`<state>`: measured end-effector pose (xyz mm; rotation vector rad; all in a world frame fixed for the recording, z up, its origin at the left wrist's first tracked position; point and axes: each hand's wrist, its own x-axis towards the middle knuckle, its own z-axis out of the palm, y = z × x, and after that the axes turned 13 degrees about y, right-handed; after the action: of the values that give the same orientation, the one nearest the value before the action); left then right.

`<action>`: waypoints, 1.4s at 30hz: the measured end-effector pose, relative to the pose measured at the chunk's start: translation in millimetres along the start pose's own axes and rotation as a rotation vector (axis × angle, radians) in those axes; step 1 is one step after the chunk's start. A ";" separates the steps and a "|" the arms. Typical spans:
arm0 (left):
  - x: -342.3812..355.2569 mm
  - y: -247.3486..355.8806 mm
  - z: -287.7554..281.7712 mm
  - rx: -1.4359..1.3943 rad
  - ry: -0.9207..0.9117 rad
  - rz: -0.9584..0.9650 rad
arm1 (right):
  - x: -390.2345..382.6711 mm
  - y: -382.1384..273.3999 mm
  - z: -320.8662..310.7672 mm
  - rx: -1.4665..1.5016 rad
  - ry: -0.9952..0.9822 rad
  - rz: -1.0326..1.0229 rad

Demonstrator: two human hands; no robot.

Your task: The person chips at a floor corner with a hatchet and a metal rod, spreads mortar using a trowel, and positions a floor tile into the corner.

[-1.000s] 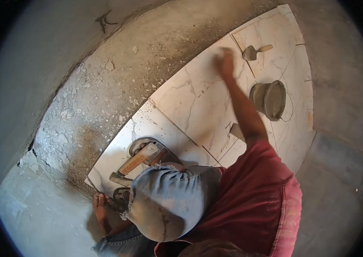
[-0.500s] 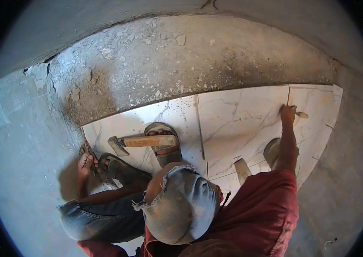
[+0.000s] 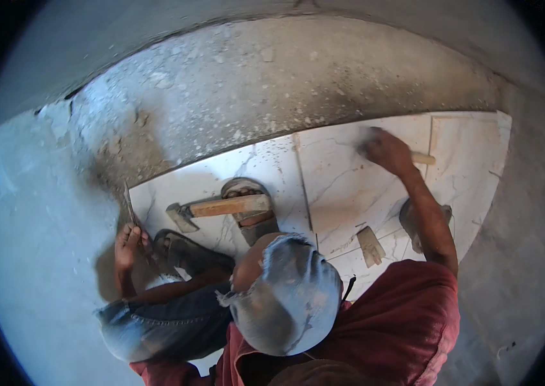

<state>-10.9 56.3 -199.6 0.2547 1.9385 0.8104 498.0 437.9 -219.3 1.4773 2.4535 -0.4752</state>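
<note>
My right hand point(image 3: 387, 149), blurred by motion, is closed on a trowel whose pale handle point(image 3: 423, 158) sticks out to the right above the marble-look tiles point(image 3: 333, 183); its blade is a dark smear. My left hand point(image 3: 129, 243) grips a thin strip point(image 3: 129, 202) at the left tile edge; what it is exactly is hard to tell. A hatchet with a wooden handle point(image 3: 224, 206) lies beside and partly over my sandalled right foot point(image 3: 251, 228). A flat grey-tan piece point(image 3: 370, 248) rests on the tiles, and a bucket point(image 3: 409, 215) is partly hidden behind my right forearm.
Beyond the tiles runs rough, dusty concrete point(image 3: 234, 90) with crumbled bits, bordered by a grey wall point(image 3: 156, 22). Smoother grey floor point(image 3: 34, 206) lies to the left and right. My bent knees in torn jeans take up the lower middle.
My right hand has moved up and left from the trowel's spot, now carrying it. The left hand's thin strip shows more clearly. The view has swung round since one second ago.
</note>
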 end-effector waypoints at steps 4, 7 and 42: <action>3.7 31.5 -27.8 -0.061 -0.006 0.063 | -37.7 132.6 24.0 -0.154 0.088 -0.100; -37.7 70.8 -51.7 -0.120 0.109 0.077 | -52.4 147.8 45.7 0.006 0.148 -0.090; -233.0 128.5 -45.7 0.080 0.957 0.518 | 189.7 -430.9 7.6 0.278 -0.366 -1.072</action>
<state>45.4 18.4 61.7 0.4905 2.8585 1.3560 28.8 400.3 -229.6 -0.0464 2.7089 -1.1660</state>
